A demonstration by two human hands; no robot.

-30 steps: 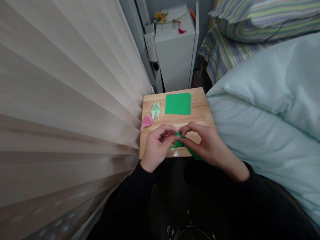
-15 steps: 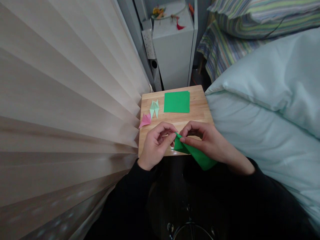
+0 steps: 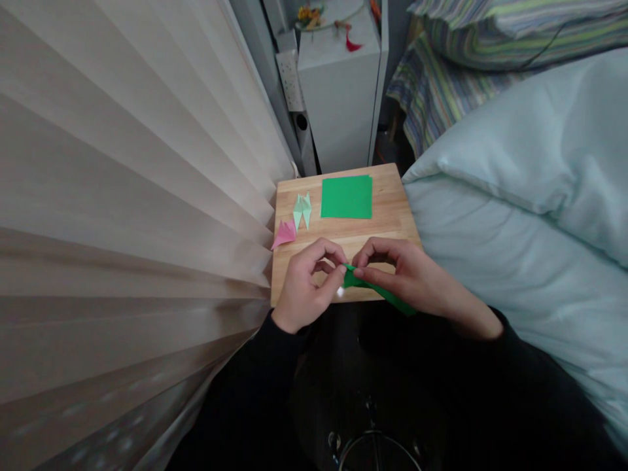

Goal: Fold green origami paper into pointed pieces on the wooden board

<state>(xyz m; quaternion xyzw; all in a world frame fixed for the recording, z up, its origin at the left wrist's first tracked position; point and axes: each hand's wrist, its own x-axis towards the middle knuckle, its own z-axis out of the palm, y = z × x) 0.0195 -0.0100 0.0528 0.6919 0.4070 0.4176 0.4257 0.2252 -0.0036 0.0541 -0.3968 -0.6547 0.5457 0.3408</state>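
Note:
Both hands pinch a folded piece of green paper (image 3: 377,292) over the near edge of a small wooden table (image 3: 387,219). My left hand (image 3: 307,286) grips its left tip with curled fingers. My right hand (image 3: 409,277) holds it from the right, thumb and fingers pressed on the fold. The paper lies nearly flat and runs down to the right under my right hand. Farther back on the table lie a flat green paper square (image 3: 346,197), a pale green folded piece (image 3: 303,209) and a pink folded piece (image 3: 285,233).
A beige pleated curtain (image 3: 122,196) fills the left side. A pale blue duvet (image 3: 530,196) presses against the table's right edge. Behind the table stands a white cabinet (image 3: 338,91); a striped pillow (image 3: 490,39) lies at the top right.
The green paper, tilted up and showing a broad face half a second ago, now lies flatter and thinner between my fingers. My hands stayed at the table's near edge.

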